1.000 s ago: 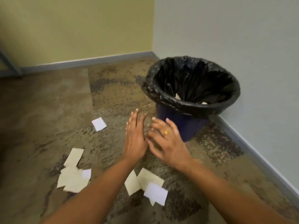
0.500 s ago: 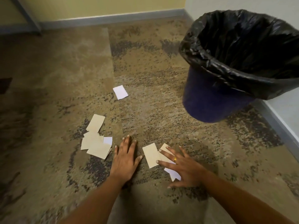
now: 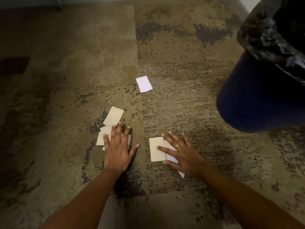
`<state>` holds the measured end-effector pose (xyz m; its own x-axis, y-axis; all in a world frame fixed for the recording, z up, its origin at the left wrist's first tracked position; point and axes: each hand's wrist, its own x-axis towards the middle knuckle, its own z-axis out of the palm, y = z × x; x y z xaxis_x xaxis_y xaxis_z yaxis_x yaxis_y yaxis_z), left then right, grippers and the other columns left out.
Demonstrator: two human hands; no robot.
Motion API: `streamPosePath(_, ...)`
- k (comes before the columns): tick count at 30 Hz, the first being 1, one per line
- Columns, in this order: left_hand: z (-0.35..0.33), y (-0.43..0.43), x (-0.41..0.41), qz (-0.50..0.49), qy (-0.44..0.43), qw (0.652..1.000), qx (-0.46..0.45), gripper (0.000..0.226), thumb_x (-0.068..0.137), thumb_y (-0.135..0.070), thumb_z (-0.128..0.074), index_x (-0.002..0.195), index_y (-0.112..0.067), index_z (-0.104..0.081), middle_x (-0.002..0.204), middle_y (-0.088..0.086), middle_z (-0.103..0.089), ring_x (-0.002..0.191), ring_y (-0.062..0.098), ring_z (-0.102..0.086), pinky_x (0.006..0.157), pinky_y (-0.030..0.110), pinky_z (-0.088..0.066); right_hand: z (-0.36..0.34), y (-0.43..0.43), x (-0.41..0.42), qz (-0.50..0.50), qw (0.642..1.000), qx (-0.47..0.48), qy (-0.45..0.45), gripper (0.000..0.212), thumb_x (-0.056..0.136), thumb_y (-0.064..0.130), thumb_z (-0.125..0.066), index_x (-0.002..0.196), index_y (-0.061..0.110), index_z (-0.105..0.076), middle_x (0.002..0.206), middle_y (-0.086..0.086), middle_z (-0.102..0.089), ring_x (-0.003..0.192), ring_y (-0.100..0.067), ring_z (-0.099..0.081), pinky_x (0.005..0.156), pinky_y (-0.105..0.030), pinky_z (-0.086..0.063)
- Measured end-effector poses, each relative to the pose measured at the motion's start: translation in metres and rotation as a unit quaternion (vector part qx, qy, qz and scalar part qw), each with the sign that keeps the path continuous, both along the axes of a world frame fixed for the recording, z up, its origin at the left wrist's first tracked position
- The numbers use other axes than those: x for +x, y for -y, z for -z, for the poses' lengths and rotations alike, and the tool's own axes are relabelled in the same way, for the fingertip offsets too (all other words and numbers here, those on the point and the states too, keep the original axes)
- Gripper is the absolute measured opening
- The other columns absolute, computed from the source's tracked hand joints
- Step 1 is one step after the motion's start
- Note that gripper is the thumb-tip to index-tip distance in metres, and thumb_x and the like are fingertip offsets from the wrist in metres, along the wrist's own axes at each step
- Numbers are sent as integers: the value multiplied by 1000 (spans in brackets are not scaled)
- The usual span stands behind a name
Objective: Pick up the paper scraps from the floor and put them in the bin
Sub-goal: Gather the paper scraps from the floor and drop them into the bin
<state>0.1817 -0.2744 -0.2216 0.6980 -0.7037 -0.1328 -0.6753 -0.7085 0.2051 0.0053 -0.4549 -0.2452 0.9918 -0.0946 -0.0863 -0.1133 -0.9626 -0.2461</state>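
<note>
Paper scraps lie on the mottled carpet. My left hand (image 3: 118,150) rests flat, fingers spread, on a pile of cream scraps (image 3: 113,118) at centre left. My right hand (image 3: 180,153), wearing a gold ring, lies with spread fingers over a second cluster: a cream scrap (image 3: 156,149) sticks out to its left and white pieces show between and under the fingers. A single white scrap (image 3: 144,84) lies apart, farther out on the floor. The blue bin (image 3: 257,96) with a black liner (image 3: 270,35) stands at the upper right.
A grey baseboard runs along the top edge, with a dark metal leg (image 3: 58,4) at the top left. A dark patch (image 3: 14,65) marks the carpet on the far left.
The view has dropped closer to the floor. My left hand slid left onto the cream pile. My right hand stays over the right cluster.
</note>
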Motion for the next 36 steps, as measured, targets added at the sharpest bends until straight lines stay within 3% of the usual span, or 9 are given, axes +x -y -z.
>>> streamPosePath(5, 5, 0, 21, -114, -7, 991, 64, 105, 62, -84, -2, 150, -26, -5, 157, 11, 12, 143, 34, 14, 109, 61, 8, -1, 2, 55, 56, 998, 26, 12, 63, 91, 65, -9, 140, 37, -36, 155, -3, -21, 143, -24, -11, 109, -60, -9)
streamPosePath(13, 15, 6, 37, -128, -3, 991, 47, 92, 70, -78, -3, 149, -31, -11, 158, 10, 2, 144, 36, 6, 108, 64, 1, -19, 25, 118, 98, 993, 24, 59, 77, 79, 79, -15, 140, 34, -33, 157, 1, -11, 144, -22, -3, 108, -63, 2)
streamPosePath(18, 17, 6, 36, -125, -1, 991, 42, 82, 78, -74, -8, 148, -31, -16, 158, 10, -4, 144, 36, 0, 108, 65, -2, -37, 54, 173, 177, 983, 46, -14, 61, 86, 63, -45, 141, 39, -33, 157, -8, 9, 144, -29, 9, 109, -62, 1)
streamPosePath(23, 15, 5, 37, -122, -7, 992, 40, 78, 81, -69, -11, 147, -28, -21, 156, 13, -11, 143, 37, -6, 106, 67, -7, -30, 55, 213, 259, 957, 106, -74, 65, 84, 66, -45, 142, 45, -26, 157, -16, 5, 144, -30, 11, 105, -67, 4)
streamPosePath(27, 16, 4, 40, -112, -1, 993, 25, 71, 85, -65, -19, 144, -26, -28, 153, 12, -25, 141, 38, -18, 104, 68, -10, -33, 53, 238, 333, 935, 121, -38, 62, 89, 51, -52, 144, 38, -27, 157, -13, -8, 144, -28, -2, 110, -60, 0)
streamPosePath(30, 18, 2, 40, -108, 6, 994, 1, 65, 88, -59, -24, 142, -23, -30, 149, 9, -34, 139, 38, -23, 105, 67, -15, -34, 52, 252, 351, 926, 140, -2, 49, 90, 34, -59, 137, 28, -46, 150, -13, -30, 139, -28, -20, 113, -41, -17)
streamPosePath(33, 18, 1, 38, -104, 4, 994, -20, 62, 89, -55, -25, 140, -20, -34, 147, 8, -38, 140, 36, -23, 107, 62, -17, -33, 54, 256, 368, 912, 176, 44, 33, 88, 17, -63, 121, 15, -62, 136, -10, -48, 126, -25, -40, 100, -25, -33)
streamPosePath(36, 17, 1, 39, -110, 2, 993, -42, 62, 89, -54, -25, 139, -19, -37, 146, 6, -39, 140, 34, -22, 109, 58, -14, -32, 58, 247, 431, 858, 267, 85, 20, 87, 6, -61, 105, 10, -70, 117, -10, -64, 103, -22, -61, 82, -17, -42)
